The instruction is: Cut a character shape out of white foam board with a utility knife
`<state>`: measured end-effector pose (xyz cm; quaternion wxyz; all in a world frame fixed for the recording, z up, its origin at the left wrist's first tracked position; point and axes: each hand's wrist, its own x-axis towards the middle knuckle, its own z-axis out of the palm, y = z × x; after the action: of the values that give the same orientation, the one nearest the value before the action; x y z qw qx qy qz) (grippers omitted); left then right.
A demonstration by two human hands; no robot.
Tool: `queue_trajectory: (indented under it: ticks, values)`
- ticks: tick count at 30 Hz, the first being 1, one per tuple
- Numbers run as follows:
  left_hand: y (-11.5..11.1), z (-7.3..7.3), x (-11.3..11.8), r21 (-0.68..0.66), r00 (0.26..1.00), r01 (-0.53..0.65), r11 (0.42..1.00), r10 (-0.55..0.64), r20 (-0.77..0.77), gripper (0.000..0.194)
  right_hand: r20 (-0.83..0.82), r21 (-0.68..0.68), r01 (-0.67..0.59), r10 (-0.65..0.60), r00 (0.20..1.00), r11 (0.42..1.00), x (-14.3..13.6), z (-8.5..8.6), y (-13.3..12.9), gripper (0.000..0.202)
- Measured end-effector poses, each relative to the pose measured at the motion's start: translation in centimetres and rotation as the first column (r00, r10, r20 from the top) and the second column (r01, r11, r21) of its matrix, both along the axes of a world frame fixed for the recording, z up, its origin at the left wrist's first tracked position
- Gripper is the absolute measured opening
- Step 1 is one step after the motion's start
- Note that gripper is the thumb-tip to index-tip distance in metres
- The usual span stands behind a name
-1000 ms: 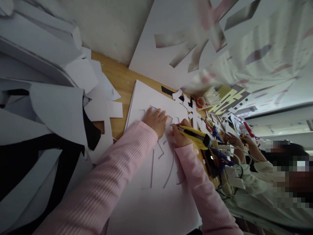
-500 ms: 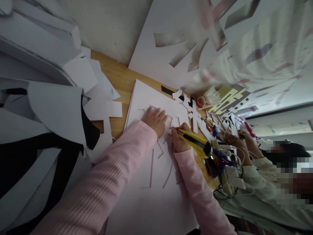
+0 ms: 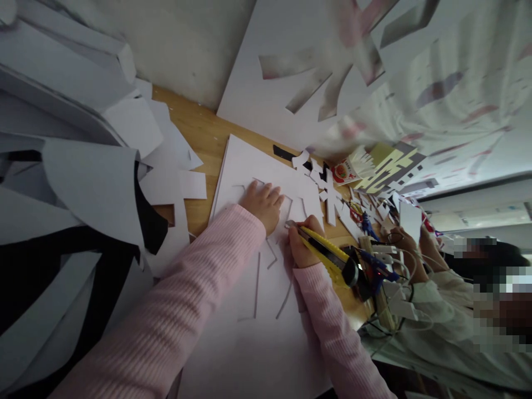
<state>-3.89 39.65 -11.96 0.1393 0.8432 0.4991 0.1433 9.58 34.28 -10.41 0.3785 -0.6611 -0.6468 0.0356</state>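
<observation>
A large white board [image 3: 233, 354] lies before me, marked with several straight and curved cut lines. My left hand [image 3: 265, 206] rests flat on its upper part, fingers spread. Just to the right, my right hand [image 3: 305, 244] is wrapped round a yellow and black utility knife [image 3: 328, 252]. The blade tip meets the board close beside my left hand, with the knife body tilted back toward the right. Part of the cut lines is hidden under both hands.
White cut-out shapes [image 3: 330, 194] lie past the board's right edge. A glue gun [image 3: 378, 269] and cables crowd a power strip [image 3: 376, 299]. A co-worker's hands [image 3: 405, 244] hold a white piece at right. White and black offcuts [image 3: 91, 194] pile up at left.
My right hand and the knife have shifted slightly down and left, the knife tilting more steeply. My left hand stays in place. The co-worker's white piece has been raised.
</observation>
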Motion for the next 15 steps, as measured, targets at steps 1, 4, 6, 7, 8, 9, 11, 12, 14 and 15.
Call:
queue_trajectory:
  ticks: [1, 4, 6, 7, 8, 9, 11, 12, 14, 15]
  values:
    - [0.0, -0.1, 0.0, 0.001, 1.0, 0.0, 1.0, 0.0, 0.003, 0.049, 0.014, 0.014, -0.01, 0.01, 1.0, 1.0, 0.0, 0.0, -0.1, 0.02]
    - [0.1, -0.3, 0.1, 0.008, 1.0, -0.003, 1.0, 0.003, 0.011, 0.049, 0.036, 0.027, -0.054, 0.053, 0.998, 0.998, 0.1, -0.1, -0.2, 0.019]
    - [0.1, -0.3, 0.1, 0.014, 1.0, -0.004, 1.0, 0.004, 0.014, 0.049, 0.022, 0.021, -0.069, 0.069, 0.997, 0.997, 0.1, -0.1, -0.4, 0.017]
    - [0.1, -0.4, 0.0, 0.017, 1.0, -0.004, 1.0, 0.004, 0.015, 0.049, 0.013, 0.017, -0.069, 0.069, 0.998, 0.997, 0.1, -0.1, -0.5, 0.018]
    - [0.1, -0.4, 0.0, 0.019, 1.0, -0.004, 1.0, 0.004, 0.016, 0.05, 0.008, 0.015, -0.066, 0.066, 0.998, 0.998, 0.0, -0.1, -0.6, 0.018]
    - [0.1, -0.3, 0.0, 0.022, 1.0, -0.003, 1.0, 0.003, 0.018, 0.05, 0.009, 0.013, -0.061, 0.061, 0.998, 0.998, 0.0, 0.0, -0.7, 0.019]
    - [0.0, -0.3, 0.0, 0.026, 1.0, -0.003, 1.0, 0.003, 0.02, 0.05, 0.025, 0.007, -0.05, 0.05, 0.998, 0.999, -0.1, 0.1, -0.9, 0.02]
    - [0.0, -0.3, 0.0, 0.026, 1.0, -0.004, 1.0, 0.003, 0.02, 0.05, 0.035, 0.005, -0.051, 0.05, 0.998, 0.999, -0.1, 0.1, -1.0, 0.021]
    - [0.0, -0.3, 0.0, 0.024, 1.0, -0.007, 1.0, 0.006, 0.019, 0.05, 0.045, 0.003, -0.062, 0.062, 0.997, 0.998, -0.1, 0.0, -1.2, 0.02]
    - [0.0, -0.3, 0.0, 0.023, 1.0, -0.008, 1.0, 0.008, 0.018, 0.05, 0.044, 0.005, -0.068, 0.068, 0.997, 0.998, 0.0, 0.0, -1.3, 0.019]
